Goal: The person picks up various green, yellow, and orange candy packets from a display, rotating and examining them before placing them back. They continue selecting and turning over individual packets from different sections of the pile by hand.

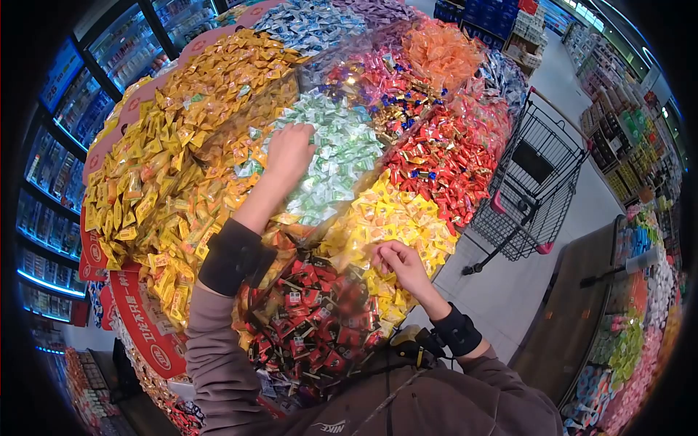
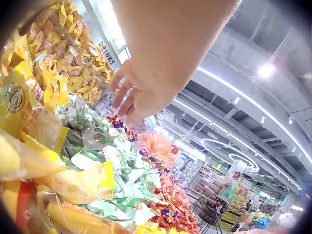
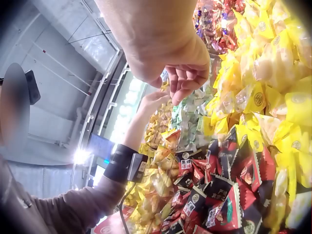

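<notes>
My left hand (image 1: 289,154) hangs over a heap of green-and-white wrapped candies (image 1: 336,171), its fingers bent downward at the heap's near left part. In the left wrist view its fingers (image 2: 127,100) look loosely curved, with no candy showing between them. Over the yellow wrapped candies (image 1: 396,216) hovers my right hand (image 1: 404,265), fingers loosely curled and thumb near the index finger. The right wrist view shows nothing in this hand (image 3: 183,73) either. Red-and-black wrapped candies (image 1: 309,309) lie closest to my body, between the two forearms.
Orange-yellow packets (image 1: 145,189) spread along the left side. Red candies (image 1: 443,167) fill a section at the right. A black shopping cart (image 1: 534,174) stands in the aisle beyond them. Glass-door drink fridges (image 1: 73,116) line the far left.
</notes>
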{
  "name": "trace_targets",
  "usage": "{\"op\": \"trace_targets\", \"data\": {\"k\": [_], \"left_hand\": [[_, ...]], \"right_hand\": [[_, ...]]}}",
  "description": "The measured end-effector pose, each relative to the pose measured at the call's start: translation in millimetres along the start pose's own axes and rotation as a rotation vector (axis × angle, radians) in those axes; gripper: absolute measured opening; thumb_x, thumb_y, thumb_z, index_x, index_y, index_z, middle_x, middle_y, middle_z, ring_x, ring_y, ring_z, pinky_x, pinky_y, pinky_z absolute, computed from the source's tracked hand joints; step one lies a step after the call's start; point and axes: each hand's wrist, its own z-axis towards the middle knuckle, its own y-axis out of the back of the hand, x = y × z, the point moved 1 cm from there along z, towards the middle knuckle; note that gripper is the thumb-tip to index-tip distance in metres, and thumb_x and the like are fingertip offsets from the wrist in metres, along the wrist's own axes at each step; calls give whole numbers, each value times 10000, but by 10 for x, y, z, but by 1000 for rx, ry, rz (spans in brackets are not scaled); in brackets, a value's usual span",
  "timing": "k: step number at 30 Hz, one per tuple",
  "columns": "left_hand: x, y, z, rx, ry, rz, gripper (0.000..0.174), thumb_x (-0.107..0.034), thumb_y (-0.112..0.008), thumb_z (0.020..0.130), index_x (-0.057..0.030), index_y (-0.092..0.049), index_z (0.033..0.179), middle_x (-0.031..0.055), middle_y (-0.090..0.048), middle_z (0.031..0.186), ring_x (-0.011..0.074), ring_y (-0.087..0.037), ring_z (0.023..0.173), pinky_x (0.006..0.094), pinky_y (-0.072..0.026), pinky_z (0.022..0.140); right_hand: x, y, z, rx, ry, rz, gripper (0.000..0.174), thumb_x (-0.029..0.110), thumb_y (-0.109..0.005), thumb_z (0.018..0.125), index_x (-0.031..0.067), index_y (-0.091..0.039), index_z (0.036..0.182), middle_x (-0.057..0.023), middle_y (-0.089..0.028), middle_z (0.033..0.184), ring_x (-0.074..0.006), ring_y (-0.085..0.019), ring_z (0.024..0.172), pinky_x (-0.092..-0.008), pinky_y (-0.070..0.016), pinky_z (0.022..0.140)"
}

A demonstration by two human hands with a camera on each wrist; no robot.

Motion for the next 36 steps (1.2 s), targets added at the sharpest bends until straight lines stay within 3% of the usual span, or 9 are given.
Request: {"op": "trace_targets", "data": {"k": [8,16,21,26,31,36], "left_hand": [[242,105,180,3,89,55,182,-118,-597,707,-50,-553,870,100,-575,857,276,-532,844,393,-430,721],[912,467,573,-346,65,416,122,-73,-542,731,-32,-512,842,121,-540,847,286,-539,807,371,-458,684],[1170,275,691,-195,182,483,141,-19,-518,721,-14,-504,861,144,-545,888,295,-549,824,366,-470,666],[1172,294,661,-237,146,451,98,-52,-496,750,-19,-497,843,140,-565,809,296,-558,781,385,-465,654],[1057,626,477,-294,243,314,139,-162,-457,808,-25,-474,826,156,-560,757,328,-551,717,430,-429,602],[295,937,18,-327,224,-21,113,-138,-515,781,-31,-478,785,131,-555,715,305,-541,676,393,-409,577]], "right_hand": [[-29,99,-47,-20,-17,-24,196,161,-433,897,13,-551,948,1,-552,767,-54,-471,644,-185,-385,595],[-14,174,-62,-58,-43,-50,192,169,-441,894,17,-554,924,9,-548,761,-52,-465,651,-189,-385,607],[-25,215,-82,-97,-60,-67,186,165,-440,893,21,-555,916,15,-544,758,-50,-453,637,-180,-375,597],[-30,249,-111,-116,-53,-83,186,164,-438,893,22,-557,907,10,-544,758,-49,-448,632,-180,-371,593],[-35,210,-128,-82,-57,-79,203,178,-434,897,17,-557,901,7,-548,757,-53,-452,629,-183,-375,590],[16,72,-94,-30,-30,-64,215,188,-427,902,16,-556,908,4,-553,751,-52,-464,637,-187,-380,592]]}}
